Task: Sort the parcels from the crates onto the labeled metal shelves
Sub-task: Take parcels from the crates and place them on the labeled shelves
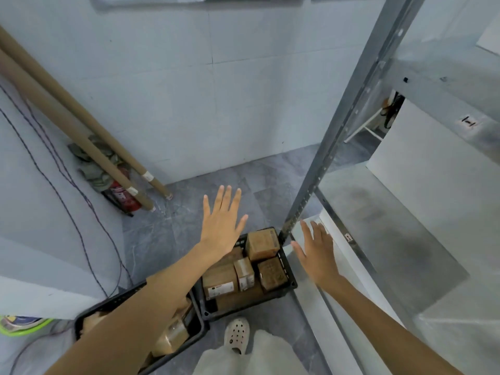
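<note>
Both hands out front & empty: left hand (221, 220) spread flat, fingers straight, hovering over the far crate (287, 270); right hand (316, 253) likewise loose & open, just beside the lower front edge of the metal shelves (392, 226). Nothing gripped. The step looks like the next pick, so: drop the left hand onto the top parcel (262, 244), which sits highest & free, lift it label-up, read it, then match it vs the shelf tags (469, 122) before placing. Count: 2 black crates on the floor, the near crate (113, 301) half hidden by the forearm; approx 5 parcels showing in the far one, at least 2 in the near; 2 shelf tags visible; 2 cardboard tubes (81, 123) leaning on the wall.
</note>
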